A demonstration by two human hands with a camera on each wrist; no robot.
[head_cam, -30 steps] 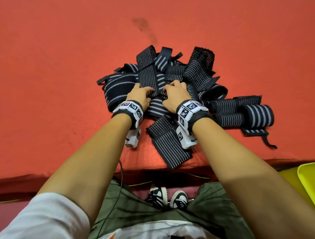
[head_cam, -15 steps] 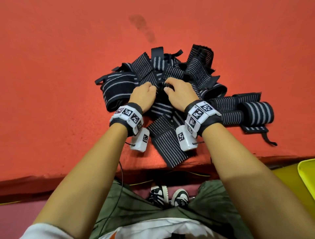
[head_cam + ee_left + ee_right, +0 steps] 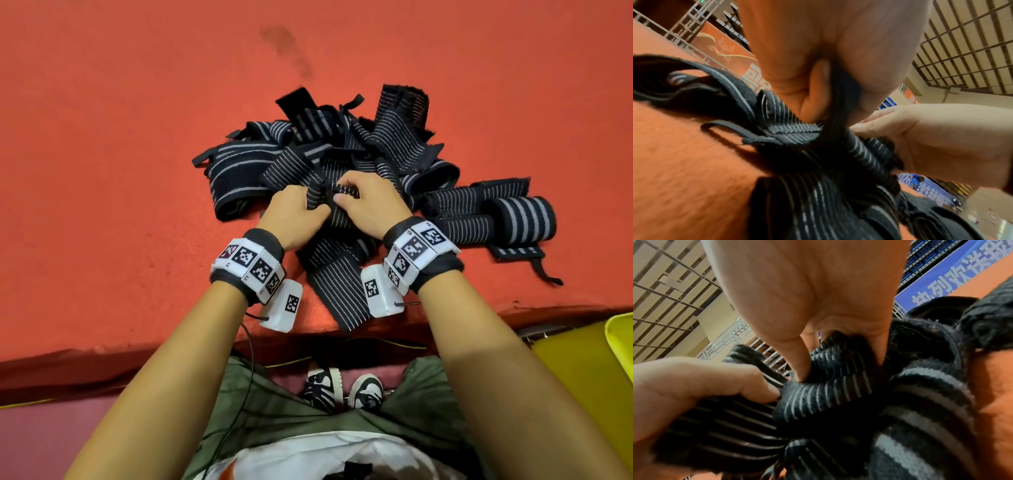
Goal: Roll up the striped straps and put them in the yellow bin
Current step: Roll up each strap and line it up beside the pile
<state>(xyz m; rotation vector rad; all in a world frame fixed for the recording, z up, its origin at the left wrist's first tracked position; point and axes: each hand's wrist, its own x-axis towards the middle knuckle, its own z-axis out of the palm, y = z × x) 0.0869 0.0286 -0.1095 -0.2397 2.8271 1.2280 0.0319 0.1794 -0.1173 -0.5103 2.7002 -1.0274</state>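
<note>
Head view: the left hand (image 3: 295, 219) and right hand (image 3: 368, 205) both pinch one strap (image 3: 327, 200) at the near side of the pile (image 3: 394, 161) on the red surface (image 3: 102, 137); the bin (image 3: 620, 339) sits right of the pile.
Left wrist view: thumb and fingers (image 3: 813, 95) clamp the strap (image 3: 863, 155).
Right wrist view: fingers (image 3: 799, 360) curl round the strap (image 3: 830, 386).

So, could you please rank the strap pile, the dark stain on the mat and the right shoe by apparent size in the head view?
1. strap pile
2. dark stain and right shoe: look alike, unsure.
</note>
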